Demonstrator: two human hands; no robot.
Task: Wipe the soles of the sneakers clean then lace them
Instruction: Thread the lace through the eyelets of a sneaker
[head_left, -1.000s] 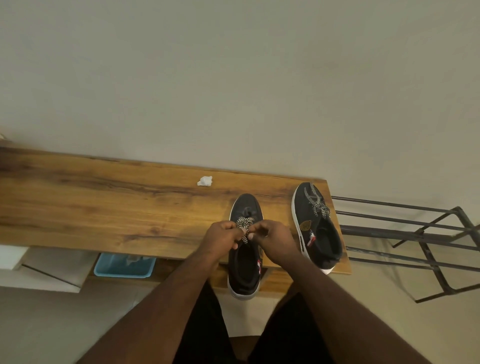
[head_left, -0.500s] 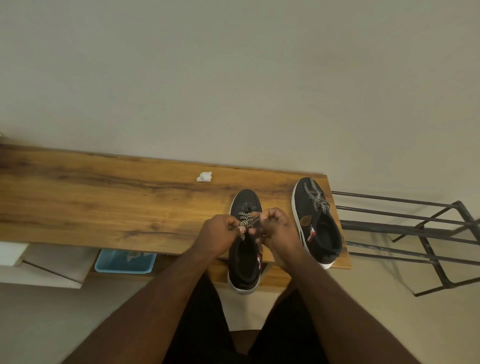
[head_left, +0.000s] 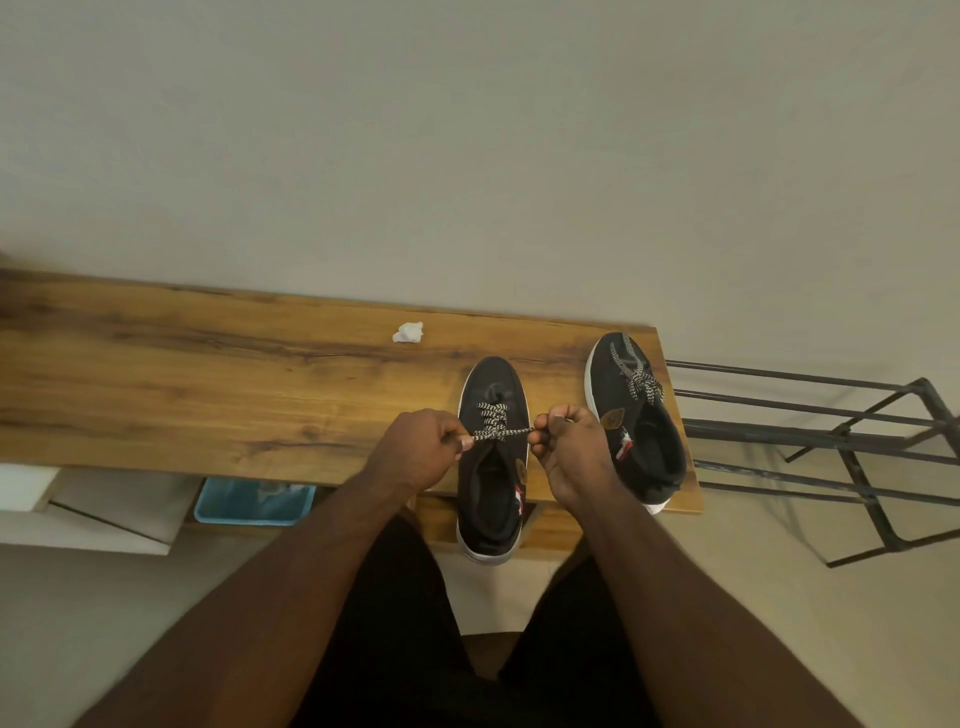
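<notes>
While the near sneaker (head_left: 493, 467) is sitting on the bench (head_left: 208, 395) with its heel overhanging the front edge, the left hand (head_left: 415, 449) and right hand (head_left: 569, 449) are each pinching an end of its speckled lace (head_left: 501, 431), stretching it taut across the tongue. Each grip is clamped on the lace. Beside it the second sneaker (head_left: 636, 421) is lying laced, seemingly knotted. A crumpled tissue (head_left: 408, 332) is resting farther back.

Open room: bare wooden bench top (head_left: 182, 395) is stretching leftward.
Obstacles: crumpled white tissue (head_left: 408, 332) is lying near the wall edge; black metal rack (head_left: 831, 441) is standing just right.
</notes>
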